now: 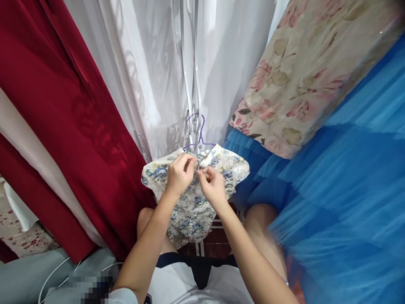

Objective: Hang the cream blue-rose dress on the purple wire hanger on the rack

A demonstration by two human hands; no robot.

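Two hands are seen, a left hand (179,172) and a right hand (212,185), both pinched on one floral garment (193,198), which is hung on one purple hanger (200,134). Two curtains are counted at the far side: one red curtain (63,109) at left and one white sheer curtain (152,67) at centre. At right, one floral cloth (303,71) and one blue tulle fabric (348,190) are recorded.

Pretty bright overall — daylight comes through the white curtain (152,71) at 12 o'clock, so it glows and looks a bit washed out. Soft leafy shadows fall on it and on the red curtain (63,97) at 10. My hands are sharp enough, but the blue netting (348,202) at 3 to 5 o'clock is smeared with blur — edges stretch and lean too.
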